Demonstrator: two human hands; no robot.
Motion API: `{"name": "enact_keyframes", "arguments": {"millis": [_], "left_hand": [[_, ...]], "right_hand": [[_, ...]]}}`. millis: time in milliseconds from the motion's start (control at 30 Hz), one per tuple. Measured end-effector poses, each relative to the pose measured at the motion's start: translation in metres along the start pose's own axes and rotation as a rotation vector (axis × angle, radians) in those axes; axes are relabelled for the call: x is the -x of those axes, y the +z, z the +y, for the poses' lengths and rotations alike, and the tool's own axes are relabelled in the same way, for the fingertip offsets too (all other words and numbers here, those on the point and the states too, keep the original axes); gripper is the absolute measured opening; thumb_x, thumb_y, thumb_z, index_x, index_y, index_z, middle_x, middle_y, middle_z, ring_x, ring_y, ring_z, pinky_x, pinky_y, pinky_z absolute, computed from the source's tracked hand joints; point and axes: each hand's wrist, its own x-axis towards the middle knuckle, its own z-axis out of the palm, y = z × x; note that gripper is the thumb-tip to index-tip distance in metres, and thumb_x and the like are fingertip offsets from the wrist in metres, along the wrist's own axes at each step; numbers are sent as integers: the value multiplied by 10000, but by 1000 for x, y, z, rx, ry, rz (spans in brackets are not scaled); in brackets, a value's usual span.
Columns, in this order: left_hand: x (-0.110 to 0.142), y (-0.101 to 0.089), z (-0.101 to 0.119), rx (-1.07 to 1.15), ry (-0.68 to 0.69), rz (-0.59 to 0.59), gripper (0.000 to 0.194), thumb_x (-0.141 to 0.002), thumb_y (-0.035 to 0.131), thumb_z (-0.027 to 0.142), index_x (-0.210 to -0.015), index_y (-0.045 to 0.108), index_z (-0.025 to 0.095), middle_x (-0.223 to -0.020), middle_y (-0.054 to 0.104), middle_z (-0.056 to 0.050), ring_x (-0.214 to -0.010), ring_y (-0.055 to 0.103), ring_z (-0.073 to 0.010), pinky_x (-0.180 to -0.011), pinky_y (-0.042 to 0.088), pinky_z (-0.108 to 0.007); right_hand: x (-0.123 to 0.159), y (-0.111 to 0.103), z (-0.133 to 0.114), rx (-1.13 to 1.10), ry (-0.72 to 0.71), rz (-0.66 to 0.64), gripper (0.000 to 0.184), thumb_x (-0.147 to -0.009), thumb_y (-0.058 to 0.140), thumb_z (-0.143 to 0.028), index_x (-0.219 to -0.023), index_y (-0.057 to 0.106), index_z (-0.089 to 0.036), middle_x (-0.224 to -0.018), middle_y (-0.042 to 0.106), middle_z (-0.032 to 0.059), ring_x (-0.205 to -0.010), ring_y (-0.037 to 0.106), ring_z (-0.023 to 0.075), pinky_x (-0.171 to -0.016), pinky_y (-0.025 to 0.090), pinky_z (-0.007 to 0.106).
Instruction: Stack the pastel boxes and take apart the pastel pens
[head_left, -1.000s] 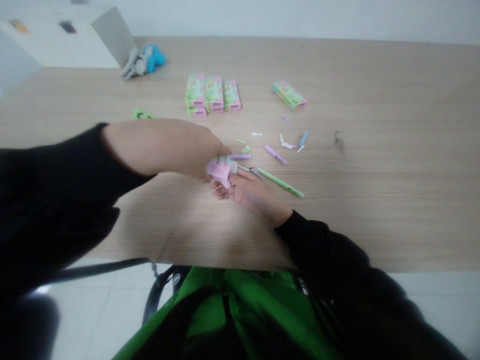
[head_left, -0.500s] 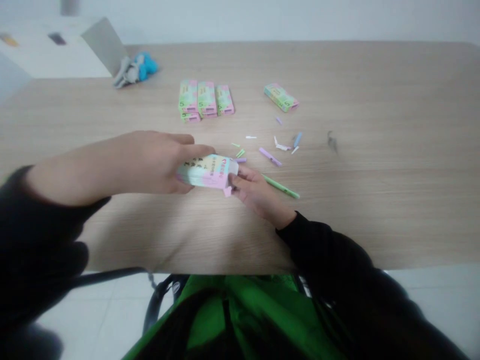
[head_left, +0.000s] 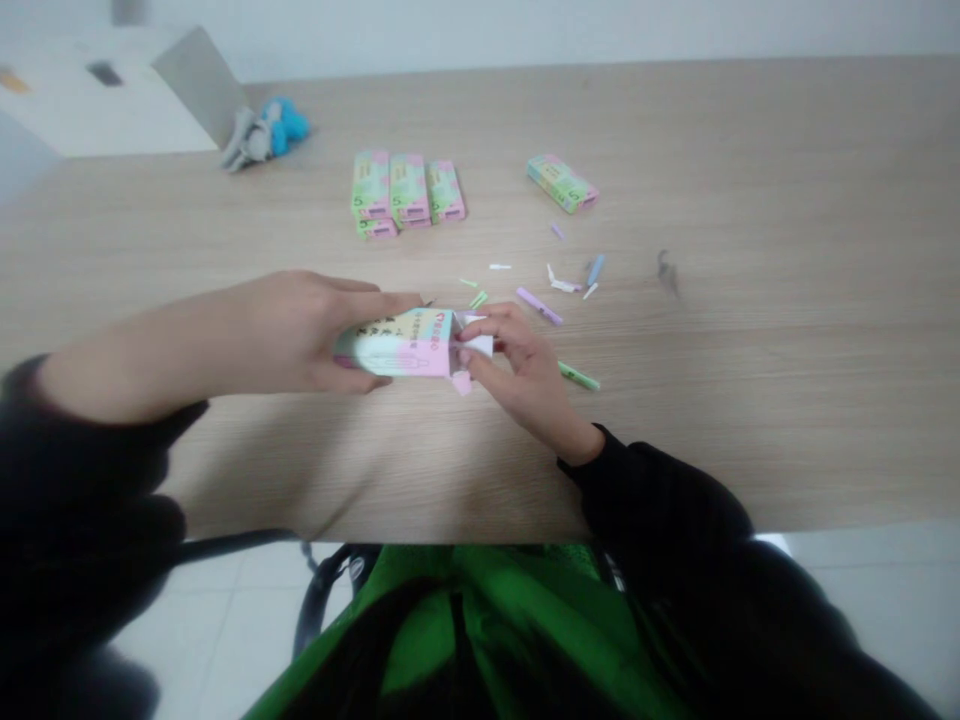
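Head view: my left grip (head_left: 319, 335) is closed around the open box (head_left: 424, 345) over the worktop (head_left: 720, 400). My right grip (head_left: 529, 378) has bent fingers at its open end; I can't tell whether they pinch the white flap (head_left: 481, 345). Beyond the open box sit 3 matching boxes (head_left: 409, 187) in a row, and 1 lone box (head_left: 562, 184) farther right. Right of the open box lie a purple pen (head_left: 538, 306), a blue piece (head_left: 595, 270) and a green pen (head_left: 580, 377), partly hidden by my right grip.
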Motion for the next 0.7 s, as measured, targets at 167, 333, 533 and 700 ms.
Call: {"name": "enact_keyframes", "arguments": {"millis": [167,333,533,700], "left_hand": [[10,10,-1,118,-17,30,608,-905,512,400,-1463,433,173,-1410,603,-58,-1111,609,-209,-1004,451,-308],[23,19,6,264,-45,108,545,-904,555,369,-1398,519,142,-1410,598,-100,-1157,598,-198,-999,456,-274],[41,26,0,384,-52,113,521,-871,631,336,-1368,555,196,-1426,582,-123,-1210,575,-230,-965,495,-325],[53,32,-3,408,-79,131,580,-839,685,349,-1395,523,315,-1418,589,-72,-1249,561,-244,-933,513,-333]], "right_hand": [[4,0,-16,148,-170,23,121,-862,662,-218,-962,721,-248,-1064,581,54,-1056,568,205,-939,472,414],[10,2,-38,263,-255,49,109,-876,641,-204,-952,701,-254,-1153,549,72,-1116,550,221,-938,483,421],[16,2,-60,261,-290,-120,104,-908,595,-195,-914,686,-245,-1152,563,78,-1112,560,219,-970,497,404],[20,6,-70,295,-229,-191,159,-948,542,-247,-917,698,-241,-1212,546,86,-1190,531,240,-1041,459,420]]}}
